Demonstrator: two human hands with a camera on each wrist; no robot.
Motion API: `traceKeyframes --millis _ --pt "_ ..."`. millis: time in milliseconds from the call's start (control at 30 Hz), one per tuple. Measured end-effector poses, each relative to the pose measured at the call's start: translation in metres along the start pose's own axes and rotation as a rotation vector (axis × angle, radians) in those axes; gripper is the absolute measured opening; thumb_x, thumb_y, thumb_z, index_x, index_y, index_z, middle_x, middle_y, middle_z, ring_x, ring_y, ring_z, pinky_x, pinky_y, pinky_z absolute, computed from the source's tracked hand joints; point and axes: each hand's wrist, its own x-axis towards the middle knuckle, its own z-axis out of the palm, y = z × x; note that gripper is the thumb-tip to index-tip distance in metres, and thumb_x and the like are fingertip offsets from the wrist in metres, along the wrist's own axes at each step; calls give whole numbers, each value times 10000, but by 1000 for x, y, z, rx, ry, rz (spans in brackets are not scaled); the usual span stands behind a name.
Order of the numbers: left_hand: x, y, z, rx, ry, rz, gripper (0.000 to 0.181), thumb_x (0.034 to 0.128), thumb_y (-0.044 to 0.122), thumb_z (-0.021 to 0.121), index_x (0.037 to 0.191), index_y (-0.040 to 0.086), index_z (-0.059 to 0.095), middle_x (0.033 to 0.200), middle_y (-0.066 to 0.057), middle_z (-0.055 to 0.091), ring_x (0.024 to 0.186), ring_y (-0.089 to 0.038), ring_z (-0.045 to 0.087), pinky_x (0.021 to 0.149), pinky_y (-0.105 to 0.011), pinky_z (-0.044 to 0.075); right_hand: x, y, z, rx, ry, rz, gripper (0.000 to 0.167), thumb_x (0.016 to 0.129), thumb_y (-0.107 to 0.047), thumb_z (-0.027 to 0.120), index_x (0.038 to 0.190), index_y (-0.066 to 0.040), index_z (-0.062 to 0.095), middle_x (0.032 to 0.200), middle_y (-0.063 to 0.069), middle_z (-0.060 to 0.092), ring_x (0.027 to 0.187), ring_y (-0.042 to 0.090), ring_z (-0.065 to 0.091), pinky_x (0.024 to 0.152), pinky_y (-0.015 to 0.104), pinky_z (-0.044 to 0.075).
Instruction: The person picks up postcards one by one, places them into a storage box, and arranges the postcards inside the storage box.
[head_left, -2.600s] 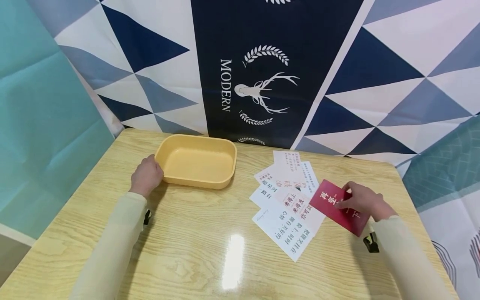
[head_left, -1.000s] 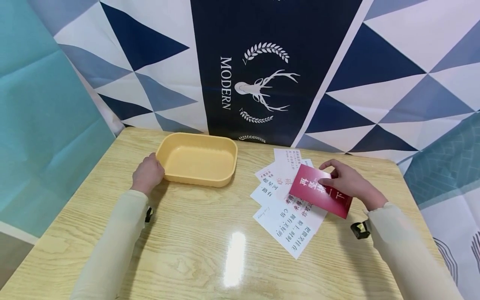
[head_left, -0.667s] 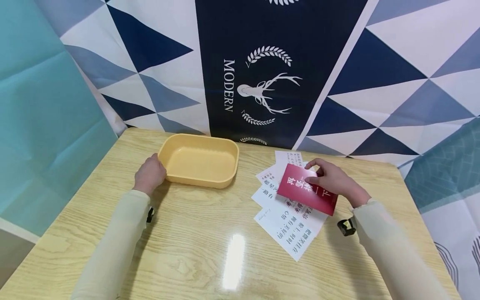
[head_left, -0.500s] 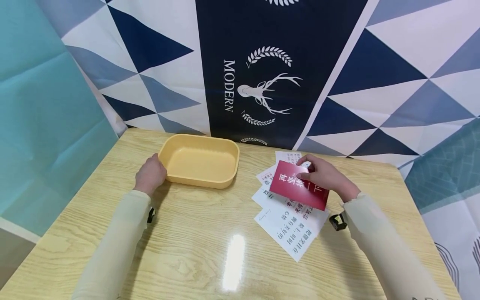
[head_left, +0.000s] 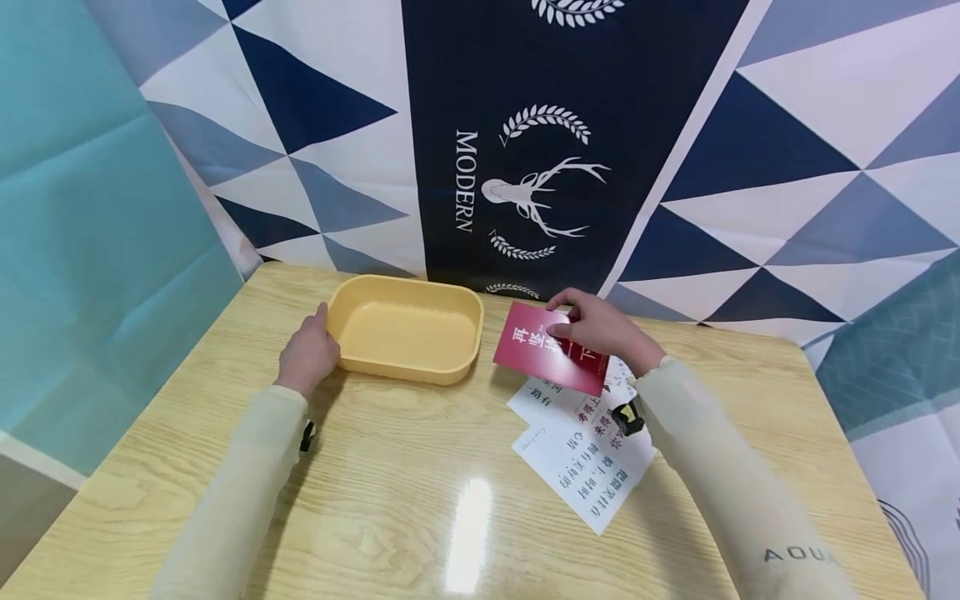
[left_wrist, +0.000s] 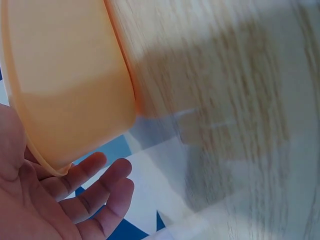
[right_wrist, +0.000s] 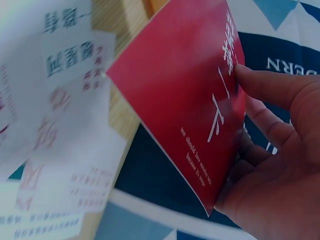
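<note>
At the left end of a shallow yellow plastic tray (head_left: pixel 405 369), my left hand (head_left: pixel 309 350) holds the rim. The left wrist view has the tray's wall (left_wrist: pixel 75 100) up close, the rim between thumb side and loosely curled fingers (left_wrist: pixel 95 192). My right hand (head_left: pixel 596 325) pinches a red card (head_left: pixel 555 354) with white Chinese characters, thumb on its printed face. The card is lifted and tilted, just right of the tray, and covers part of the white printed cards (head_left: pixel 581 467) lying overlapped on the table. In the right wrist view the red card (right_wrist: pixel 175 85) hangs beside those white cards (right_wrist: pixel 75 145).
The wooden table (head_left: pixel 375 517) has a bright light reflection near its front middle. A patterned cloth backdrop (head_left: pixel 517 100) with a deer print rises behind the far edge. A teal cloth (head_left: pixel 90 250) hangs at the left.
My right hand has carried the red card leftward and toward the far side, from right of the white cards, across them, to near the tray. My left hand stays at the tray's rim.
</note>
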Motion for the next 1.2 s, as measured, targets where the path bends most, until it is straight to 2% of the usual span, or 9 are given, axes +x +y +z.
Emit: traceKeyframes --millis 367,633,1100,1200 --pt "3 -3 2 16 -5 11 605 923 89 263 1489 -30 88 1390 -313 350 1130 -422 504 923 -546 426 35 -48 14 16 -1 -35 357 875 -281 629 1198 -158 543 993 112 590 884 247 524 750 329 436" --pt "3 -2 1 24 4 20 599 922 80 265 1485 -40 102 1363 -317 377 1116 -438 512 894 -550 441 59 -80 28 16 21 -80 332 871 -266 634 1169 -140 561 1155 88 577 1022 246 506 942 401 423" --pt "7 -4 3 20 2 9 614 921 85 291 1495 -11 97 1359 -286 397 951 -378 579 776 -500 482 90 -119 53 23 -18 -78 306 877 -236 629 1147 -120 541 1129 96 570 1020 239 502 926 372 433" --pt "6 -4 3 15 8 2 615 918 81 297 1494 -14 104 1361 -285 399 970 -374 575 792 -503 483 96 -125 59 22 -39 -70 304 881 -237 626 1150 -128 536 1147 97 562 1027 243 501 916 373 442"
